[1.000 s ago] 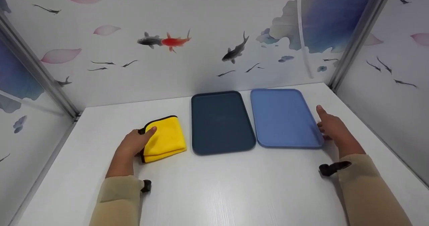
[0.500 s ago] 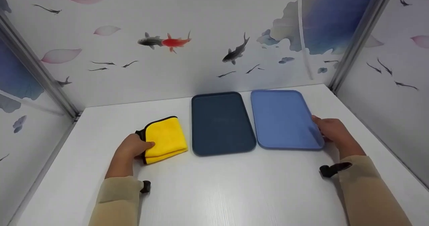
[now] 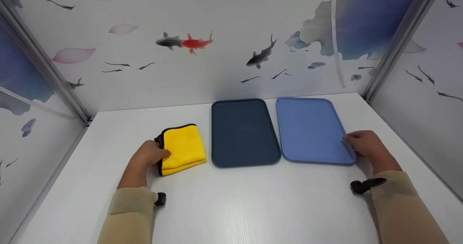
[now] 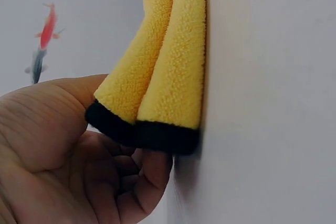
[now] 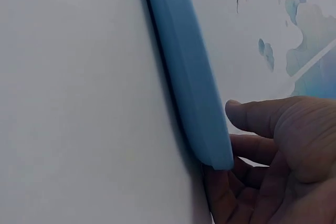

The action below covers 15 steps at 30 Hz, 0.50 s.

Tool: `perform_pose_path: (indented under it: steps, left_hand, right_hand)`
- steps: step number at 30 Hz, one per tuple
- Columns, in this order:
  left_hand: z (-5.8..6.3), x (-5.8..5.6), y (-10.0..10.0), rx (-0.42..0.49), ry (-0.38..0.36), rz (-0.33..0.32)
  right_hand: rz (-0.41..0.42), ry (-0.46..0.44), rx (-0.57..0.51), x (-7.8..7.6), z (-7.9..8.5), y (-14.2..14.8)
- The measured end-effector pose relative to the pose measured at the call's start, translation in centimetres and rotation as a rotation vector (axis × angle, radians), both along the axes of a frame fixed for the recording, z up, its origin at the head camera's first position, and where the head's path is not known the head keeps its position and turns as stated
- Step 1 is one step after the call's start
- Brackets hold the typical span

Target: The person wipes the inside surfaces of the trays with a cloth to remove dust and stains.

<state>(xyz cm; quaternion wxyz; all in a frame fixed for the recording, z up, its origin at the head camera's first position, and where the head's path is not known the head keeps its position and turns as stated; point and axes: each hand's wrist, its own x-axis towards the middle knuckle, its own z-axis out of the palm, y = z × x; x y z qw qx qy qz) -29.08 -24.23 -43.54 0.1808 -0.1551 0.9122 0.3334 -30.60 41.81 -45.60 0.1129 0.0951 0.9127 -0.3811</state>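
Observation:
My left hand pinches the left edge of a folded yellow towel with black trim, thumb on top. In the left wrist view, the fingers curl beneath the towel's trimmed folds. At the right, my right hand grips the right rim of a light blue tray, near its front corner. The right wrist view has the thumb over the rim and curled fingers under the tray's edge. Between towel and blue tray lies a dark navy tray, which neither hand touches.
All of it rests on a white table. A white wall printed with fish stands along the back edge, with side panels left and right. The two trays lie side by side near that wall.
My right hand's raised thumb has come down onto the blue tray's rim. My left thumb has slid nearer the towel's left edge. The head view has shifted slightly; towel and trays stay in place.

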Motion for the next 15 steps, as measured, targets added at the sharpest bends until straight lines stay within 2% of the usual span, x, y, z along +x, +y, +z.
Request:
perform_pose_path:
  steps: [6, 10, 15]
  left_hand:
    - [-0.05, -0.43, 0.19, 0.078, 0.031, 0.039]
    - [-0.03, -0.45, 0.19, 0.093, 0.067, 0.040]
    - [-0.13, -0.37, 0.14, 0.108, 0.066, 0.063]
  right_hand:
    - [0.027, 0.016, 0.050, -0.11, 0.13, 0.37]
    - [0.039, 0.031, 0.083, -0.24, 0.08, 0.47]
    - [0.039, 0.034, 0.105, -0.30, -0.25, 0.34]
